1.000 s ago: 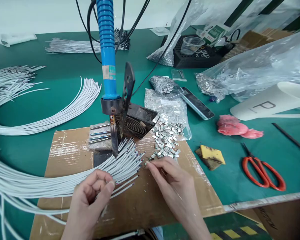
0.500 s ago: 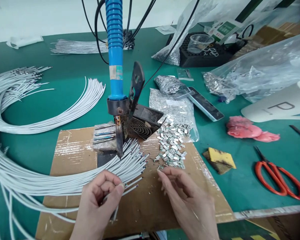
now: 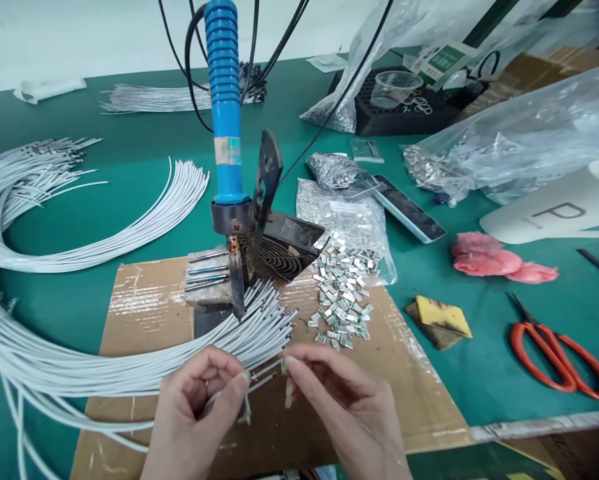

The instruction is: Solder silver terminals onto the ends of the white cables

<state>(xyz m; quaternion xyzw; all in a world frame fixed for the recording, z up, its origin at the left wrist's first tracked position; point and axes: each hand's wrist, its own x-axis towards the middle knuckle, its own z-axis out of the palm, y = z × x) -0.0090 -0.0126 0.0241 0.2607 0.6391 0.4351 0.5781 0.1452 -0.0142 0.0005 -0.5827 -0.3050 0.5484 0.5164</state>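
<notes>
My left hand [image 3: 199,403] pinches a white cable by its end between thumb and forefinger, at the front of a large bundle of white cables [image 3: 129,367]. My right hand [image 3: 342,407] is closed at the fingertips on a small metal connector [image 3: 283,365], just right of the cable end and apart from it. Above both hands, a soldering iron with a blue handle [image 3: 228,147] stands tip down over the cable ends. Similar small connectors [image 3: 342,300] lie in a loose pile beyond my right hand. Cardboard [image 3: 289,433] lies under the work.
At right lie red-handled scissors [image 3: 562,360], a yellow sponge [image 3: 442,320], a pink cloth [image 3: 499,257] and a phone [image 3: 412,210]. A second curve of white cables [image 3: 104,250] rests at left. Plastic bags [image 3: 524,133] and a black block [image 3: 404,113] stand behind.
My right hand has moved left from the connector pile, carrying a small connector close to my left hand. My left hand has hardly moved and still pinches the cable.
</notes>
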